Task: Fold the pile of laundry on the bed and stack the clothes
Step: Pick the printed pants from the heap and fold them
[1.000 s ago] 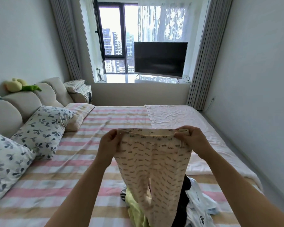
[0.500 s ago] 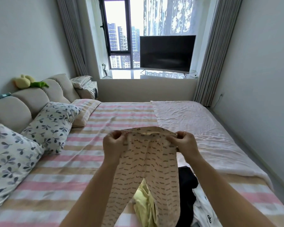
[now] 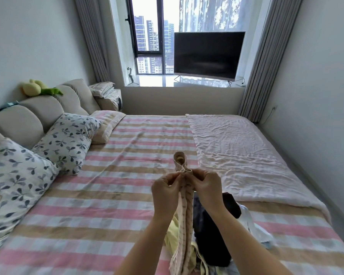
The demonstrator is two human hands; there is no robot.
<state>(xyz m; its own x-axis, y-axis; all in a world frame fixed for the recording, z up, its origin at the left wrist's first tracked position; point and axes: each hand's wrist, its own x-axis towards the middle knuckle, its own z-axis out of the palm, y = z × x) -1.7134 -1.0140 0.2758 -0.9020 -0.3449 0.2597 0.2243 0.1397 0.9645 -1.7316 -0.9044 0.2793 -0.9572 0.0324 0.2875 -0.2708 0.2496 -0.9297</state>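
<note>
Cream dotted cloth pants (image 3: 185, 219) hang pinched by left hand (image 3: 165, 192) and right hand (image 3: 206, 188); legs could catch on the messy clothes pile (image 3: 213, 237) at six o'clock.

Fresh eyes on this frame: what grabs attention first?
Dead centre, the left hand and right hand pinch the waistband of a cream, dash-printed pair of trousers, doubled lengthwise, with its legs hanging towards the camera. Beneath it, a black garment and a pale yellow garment lie on the pink-and-beige striped bedsheet. Farther back, a big dark flat-screen TV stands on the window ledge.
</note>
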